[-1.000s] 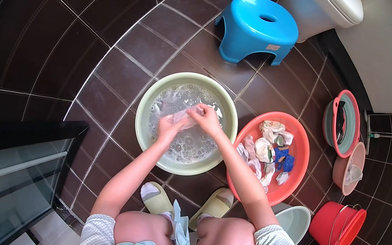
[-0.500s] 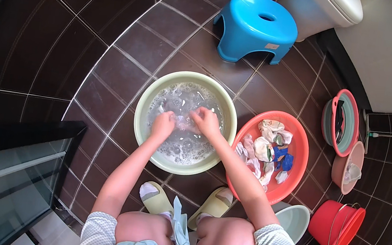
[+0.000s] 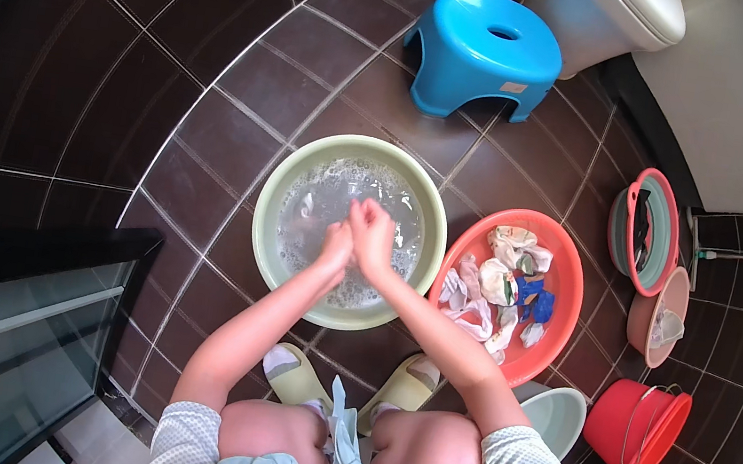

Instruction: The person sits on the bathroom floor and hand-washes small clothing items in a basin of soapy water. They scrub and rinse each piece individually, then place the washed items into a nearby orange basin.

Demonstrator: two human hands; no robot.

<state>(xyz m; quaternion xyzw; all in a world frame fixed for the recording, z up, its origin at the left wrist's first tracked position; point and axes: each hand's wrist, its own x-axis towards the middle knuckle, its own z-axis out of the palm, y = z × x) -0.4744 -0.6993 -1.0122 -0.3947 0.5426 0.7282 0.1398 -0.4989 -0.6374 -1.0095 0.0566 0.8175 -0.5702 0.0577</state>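
Note:
A pale green basin (image 3: 429, 273) of cloudy, sudsy water (image 3: 331, 184) stands on the floor in front of my feet. Over its middle my left hand (image 3: 337, 248) and my right hand (image 3: 371, 232) are pressed together, both closed, low over the water. Whatever is between them is hidden by the fingers. A small pale patch (image 3: 307, 205) shows in the suds left of my hands; I cannot tell whether it is cloth or foam. To the right, an orange-red basin (image 3: 573, 303) holds several crumpled white, pinkish and blue cloth pieces (image 3: 499, 282).
A blue plastic stool (image 3: 475, 33) stands beyond the basins, near a white toilet (image 3: 600, 22). Along the right are a folding basin (image 3: 673, 232), a pink basin (image 3: 642, 313), a red bucket (image 3: 629, 425) and a pale basin (image 3: 559, 420). A black-framed glass panel (image 3: 38, 309) is at left.
My hands have come together from either side of a pale wet cloth and pulled back slightly toward me. That cloth is no longer visible between them.

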